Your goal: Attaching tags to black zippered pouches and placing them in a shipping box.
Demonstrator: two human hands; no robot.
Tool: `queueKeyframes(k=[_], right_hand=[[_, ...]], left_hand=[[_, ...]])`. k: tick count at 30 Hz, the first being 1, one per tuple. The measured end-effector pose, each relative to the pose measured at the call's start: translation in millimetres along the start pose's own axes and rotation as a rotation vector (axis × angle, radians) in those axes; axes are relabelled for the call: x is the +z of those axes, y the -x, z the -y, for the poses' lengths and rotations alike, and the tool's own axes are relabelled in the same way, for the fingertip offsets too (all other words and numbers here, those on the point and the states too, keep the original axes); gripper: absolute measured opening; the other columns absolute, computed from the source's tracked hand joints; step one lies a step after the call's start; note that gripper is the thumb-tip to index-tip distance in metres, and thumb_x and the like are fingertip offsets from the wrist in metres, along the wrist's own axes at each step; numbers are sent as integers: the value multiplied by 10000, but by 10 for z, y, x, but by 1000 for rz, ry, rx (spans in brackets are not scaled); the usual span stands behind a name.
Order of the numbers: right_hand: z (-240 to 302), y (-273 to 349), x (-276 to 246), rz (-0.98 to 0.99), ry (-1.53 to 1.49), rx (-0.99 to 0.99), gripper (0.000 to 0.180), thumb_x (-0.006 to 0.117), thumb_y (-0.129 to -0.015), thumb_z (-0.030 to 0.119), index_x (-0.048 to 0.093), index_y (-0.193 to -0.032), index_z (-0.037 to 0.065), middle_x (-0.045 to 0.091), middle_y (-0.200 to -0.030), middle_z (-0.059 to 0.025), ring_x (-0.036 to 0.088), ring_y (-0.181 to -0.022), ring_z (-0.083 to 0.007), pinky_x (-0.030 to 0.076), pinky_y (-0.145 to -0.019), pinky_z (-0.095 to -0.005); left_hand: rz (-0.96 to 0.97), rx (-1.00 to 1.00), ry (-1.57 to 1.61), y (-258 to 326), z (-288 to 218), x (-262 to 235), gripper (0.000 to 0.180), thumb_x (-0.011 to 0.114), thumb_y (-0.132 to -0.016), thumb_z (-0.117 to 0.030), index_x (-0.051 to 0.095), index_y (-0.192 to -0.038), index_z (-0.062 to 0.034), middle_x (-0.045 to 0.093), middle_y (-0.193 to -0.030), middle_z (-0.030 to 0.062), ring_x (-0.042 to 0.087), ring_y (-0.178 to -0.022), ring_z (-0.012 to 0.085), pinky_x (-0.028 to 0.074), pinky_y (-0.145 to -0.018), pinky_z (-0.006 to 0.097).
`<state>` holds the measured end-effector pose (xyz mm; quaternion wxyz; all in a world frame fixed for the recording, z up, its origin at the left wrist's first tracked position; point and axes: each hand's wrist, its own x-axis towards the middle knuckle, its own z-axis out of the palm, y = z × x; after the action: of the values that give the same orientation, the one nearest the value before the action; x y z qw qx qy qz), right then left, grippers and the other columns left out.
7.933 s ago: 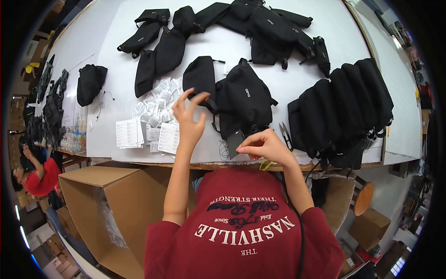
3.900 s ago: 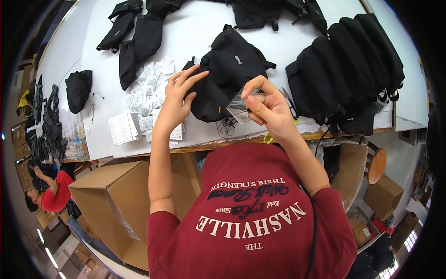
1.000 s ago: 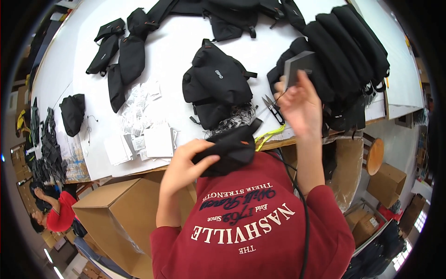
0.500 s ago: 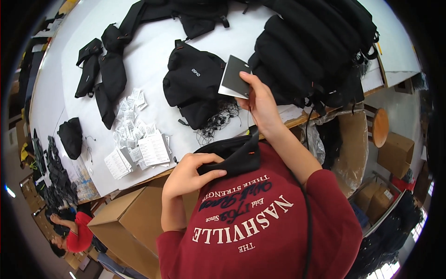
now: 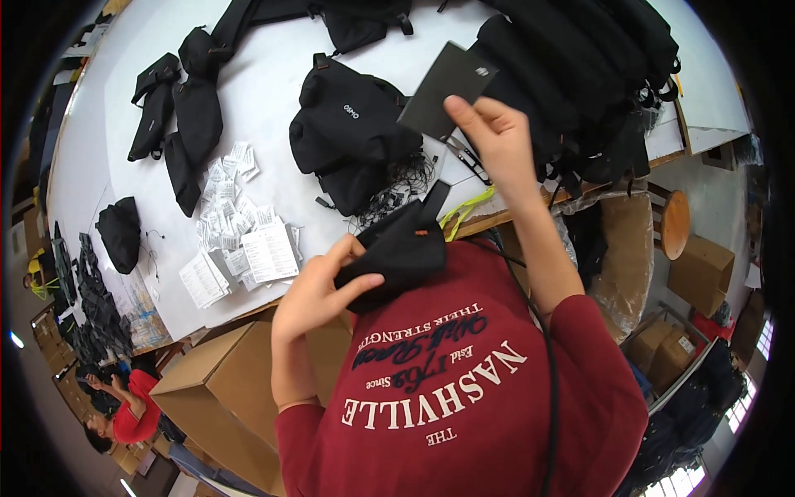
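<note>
My left hand [image 5: 319, 286] grips a small black fabric pouch [image 5: 397, 253] close to my chest, at the near edge of the white table [image 5: 273, 91]. My right hand [image 5: 497, 137] is raised over the table and pinches a dark grey flat card [image 5: 443, 87] by its lower edge. Just beyond the pouch lies a black bag [image 5: 352, 132] with a tangle of thin black strings [image 5: 393, 195] beside it. A row of black bags [image 5: 580, 83] stands packed together behind my right hand.
White paper tags and folded leaflets [image 5: 240, 232] lie scattered at the left. More black pouches [image 5: 178, 112] lie farther left. Scissors [image 5: 464, 153] rest near the table edge. An open cardboard box [image 5: 215, 398] sits below the table. A person in red [image 5: 124, 414] is at lower left.
My right hand has lifted the grey card up and away to the right. My left hand has kept the black pouch close to my chest.
</note>
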<state>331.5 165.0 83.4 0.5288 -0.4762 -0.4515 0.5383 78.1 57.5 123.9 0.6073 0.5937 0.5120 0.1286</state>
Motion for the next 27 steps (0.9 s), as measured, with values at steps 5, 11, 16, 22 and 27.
queueKeyframes(k=[5,11,16,22,27], right_hand=[[254,9,-90,124,224,-24,316,727,-851,210,587,-640,21,339,-512,112,248,-496,16,157,-440,-230],[535,183,240,648,962,-188,298,706,-761,380,739,-772,84,639,-616,-111,615,-567,-293,465,-534,-370],[300,283,336,756,1112,-327,340,667,-811,419,736,-739,94,605,-560,-115,615,-564,-301,468,-540,-380],[357,282,283,997,980,-250,473,660,-777,546,704,-693,82,571,-520,-117,594,-526,-311,445,-508,-365],[168,435,198,1025,1017,-365,403,716,-737,474,698,-722,71,569,-531,-129,579,-508,-310,443,-518,-374]], left_hand=[[-75,-6,17,-69,-118,-64,169,669,-832,-75,589,-951,15,629,-807,120,616,-747,203,480,-721,290],[-514,426,-596,-214,-219,51,193,737,-687,-22,694,-864,-85,455,-1362,119,482,-1178,323,442,-938,399],[-493,575,-662,-249,-172,48,215,736,-665,-30,693,-863,-102,573,-1213,87,495,-1158,281,400,-967,413],[-269,381,-542,-254,14,-42,124,688,-763,-103,658,-881,-86,629,-895,27,542,-869,207,360,-859,335],[-674,292,-469,-610,639,-560,268,671,-821,-137,604,-1071,-70,617,-1021,96,556,-992,288,377,-907,395]])
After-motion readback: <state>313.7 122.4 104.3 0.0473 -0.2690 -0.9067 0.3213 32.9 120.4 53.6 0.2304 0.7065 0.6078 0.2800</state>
